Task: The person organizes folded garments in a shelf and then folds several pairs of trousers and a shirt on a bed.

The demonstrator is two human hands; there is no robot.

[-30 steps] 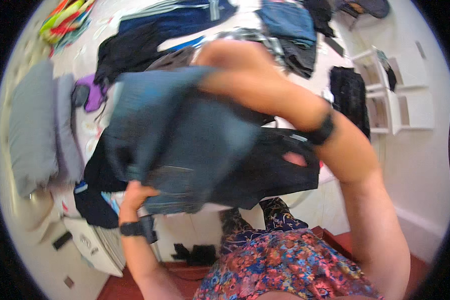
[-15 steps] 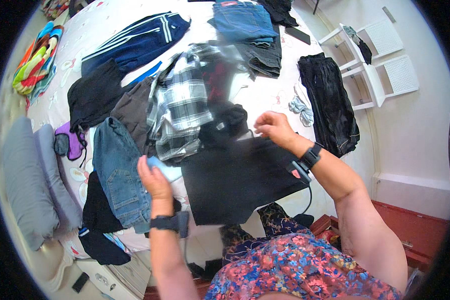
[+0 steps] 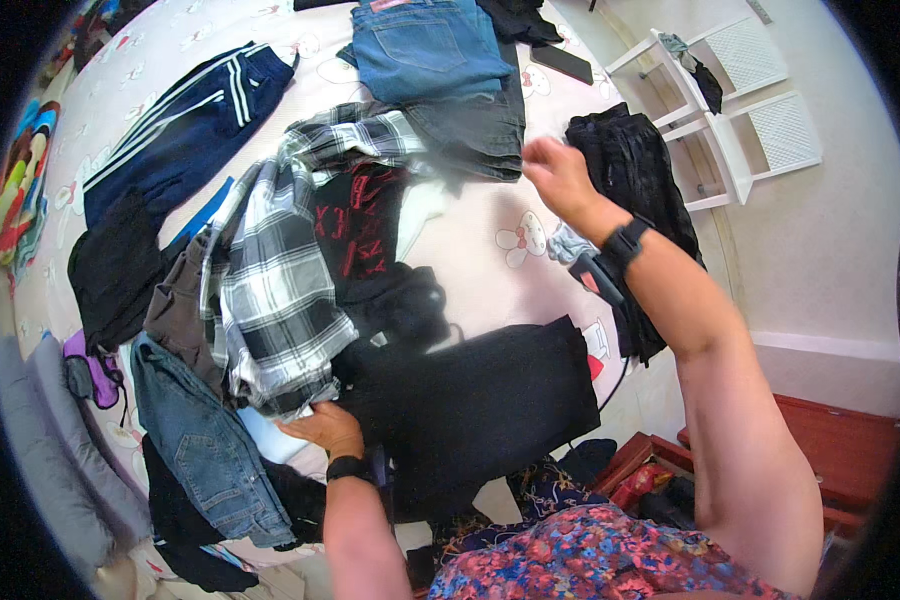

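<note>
A pale, patterned bed [image 3: 480, 265] fills the scene, strewn with clothes: grey pillows [image 3: 85, 445] at near left, navy striped trousers [image 3: 185, 130] far left, then faded jeans [image 3: 215, 450] nearer. Left of centre lies the plaid shirt [image 3: 270, 275], rumpled, against a black top [image 3: 370, 225] with red print; folded blue jeans [image 3: 430, 55] sit beyond. Black trousers [image 3: 635, 165] run down the right side, a white shelf [image 3: 735, 160] by the wall past them, a reddish drawer [image 3: 625, 470] at near right.

And the hands! Left hand [image 3: 330, 428] is down at the shirt's near hem, fingers stretched left; whether they pinch the cloth, I can't tell. Right hand [image 3: 562, 182] hangs over the bed's far right, just beside those black trousers, fingers loosely bent, partly spread, tips blurred, holding nothing visible.
</note>
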